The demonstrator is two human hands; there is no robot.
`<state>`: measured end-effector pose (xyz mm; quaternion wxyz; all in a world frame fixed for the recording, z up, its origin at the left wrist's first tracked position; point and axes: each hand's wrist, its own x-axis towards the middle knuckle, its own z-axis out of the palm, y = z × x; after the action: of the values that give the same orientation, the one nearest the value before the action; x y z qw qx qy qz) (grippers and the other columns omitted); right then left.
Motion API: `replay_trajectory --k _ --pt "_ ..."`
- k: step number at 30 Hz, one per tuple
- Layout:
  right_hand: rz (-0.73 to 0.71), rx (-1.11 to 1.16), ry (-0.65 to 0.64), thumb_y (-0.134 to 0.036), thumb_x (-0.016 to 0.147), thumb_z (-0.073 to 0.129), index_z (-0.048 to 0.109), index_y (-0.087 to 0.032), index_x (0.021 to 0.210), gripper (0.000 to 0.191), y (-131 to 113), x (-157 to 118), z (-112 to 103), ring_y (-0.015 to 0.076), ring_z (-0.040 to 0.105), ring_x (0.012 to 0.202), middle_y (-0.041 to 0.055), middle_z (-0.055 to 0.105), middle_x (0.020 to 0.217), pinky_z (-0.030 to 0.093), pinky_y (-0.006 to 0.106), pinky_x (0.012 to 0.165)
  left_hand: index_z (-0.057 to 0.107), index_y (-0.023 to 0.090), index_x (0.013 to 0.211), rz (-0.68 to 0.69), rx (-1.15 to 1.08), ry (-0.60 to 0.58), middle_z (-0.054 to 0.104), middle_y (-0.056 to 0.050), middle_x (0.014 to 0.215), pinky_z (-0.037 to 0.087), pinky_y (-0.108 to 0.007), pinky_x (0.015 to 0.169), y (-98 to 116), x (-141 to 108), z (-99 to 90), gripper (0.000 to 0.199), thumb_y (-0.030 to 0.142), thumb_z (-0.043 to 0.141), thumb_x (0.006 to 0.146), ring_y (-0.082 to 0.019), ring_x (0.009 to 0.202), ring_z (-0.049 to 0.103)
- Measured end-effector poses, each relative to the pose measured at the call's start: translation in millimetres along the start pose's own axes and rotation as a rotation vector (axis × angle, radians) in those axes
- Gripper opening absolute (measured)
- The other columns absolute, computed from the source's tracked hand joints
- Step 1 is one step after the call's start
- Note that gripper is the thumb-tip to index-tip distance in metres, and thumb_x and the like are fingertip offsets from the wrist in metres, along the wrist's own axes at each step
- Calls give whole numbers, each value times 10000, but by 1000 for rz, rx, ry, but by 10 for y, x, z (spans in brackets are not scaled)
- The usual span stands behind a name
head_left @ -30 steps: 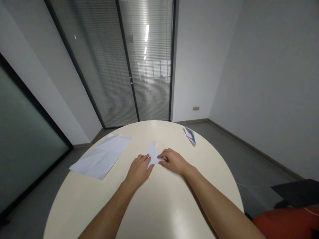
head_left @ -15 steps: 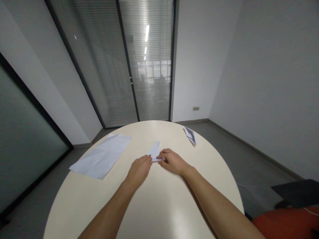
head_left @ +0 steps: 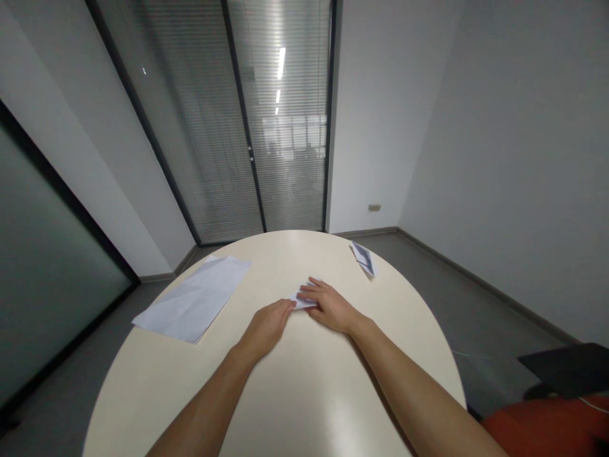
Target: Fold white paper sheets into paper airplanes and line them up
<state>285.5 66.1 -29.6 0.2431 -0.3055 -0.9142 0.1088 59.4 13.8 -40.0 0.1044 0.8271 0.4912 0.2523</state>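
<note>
In the head view, your left hand (head_left: pixel 267 325) has its fingers close together, and their tips hold the left end of a small, white, folded piece of paper (head_left: pixel 304 304). Your right hand (head_left: pixel 330 308) has its fingers spread a bit, and they lie over the top of that paper. I cannot tell just where your right thumb is. The paper is on the big, round, cream table (head_left: pixel 295 393), between your two hands, right in front of you. It looks like your left hand keeps it from sliding, while your right hand keeps it flat. The hard table likely helps you push down.

To the left, well apart from your hands, lie big, white, creased paper sheets (head_left: pixel 193 301). Near the far right edge is a small, white and grey, folded paper shape (head_left: pixel 363 259). Maybe both are set off to the sides so your hands have room.
</note>
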Motion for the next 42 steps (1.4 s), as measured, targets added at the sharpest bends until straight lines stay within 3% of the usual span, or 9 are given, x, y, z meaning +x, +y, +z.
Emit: replay_trajectory --k 3,5,10,17,23,31,36,42 --pt "86 -16 -50 -172 904 593 701 -229 1292 407 4 -14 2 339 434 1445 103 653 1392 328 585 1178 654 217 1250 2 -81 -6 721 -48 1252 487 -310 1053 -6 -4 -9 374 301 332 1080 -179 1167 669" --pt "125 -22 -66 -196 923 577 707 -241 1283 385 9 -20 6 334 477 1413 104 654 1390 324 599 1168 659 214 1244 -5 -101 -5 723 -49 1246 485 -310 1051 -9 -5 -12 378 303 330 1080 -180 1165 669" --pt "207 -33 -44 -221 933 558 702 -242 1287 383 32 -31 13 270 558 1337 112 645 1402 307 551 1180 660 224 1228 -46 -89 8 731 -41 1231 505 -313 1008 21 -14 -12 334 308 382 1062 -190 1123 688" --pt "259 -80 -11 -172 877 574 717 -246 1261 416 73 -33 22 255 599 1275 80 684 1351 342 481 1157 641 227 1254 -19 44 7 734 -42 1239 512 -327 992 60 -20 -18 314 303 613 950 -222 1118 693" --pt "253 -112 50 -215 902 585 757 -221 1161 311 79 -5 23 233 660 1125 65 756 1191 418 360 1041 676 225 1166 -111 123 77 749 -27 1176 501 -305 970 -10 14 -9 273 123 553 945 -197 1087 691" --pt "304 -129 72 -290 964 577 775 -229 1030 218 51 6 -25 203 671 973 52 774 1030 421 302 936 685 234 1048 -256 123 133 753 -13 1013 474 -268 810 -3 27 -44 168 199 528 998 -181 955 689" --pt "328 -162 62 -337 959 606 761 -199 987 210 12 17 -82 211 667 939 65 766 966 422 292 882 675 226 1066 -279 116 150 746 -23 1028 462 -271 782 -15 22 -42 177 222 509 1006 -187 936 686" --pt "358 -178 63 -272 968 578 752 -200 1016 194 -29 23 -131 221 665 984 65 767 1010 416 300 915 670 228 1073 -285 103 177 747 -29 1042 474 -276 802 -30 23 -45 191 241 491 1009 -196 952 691"
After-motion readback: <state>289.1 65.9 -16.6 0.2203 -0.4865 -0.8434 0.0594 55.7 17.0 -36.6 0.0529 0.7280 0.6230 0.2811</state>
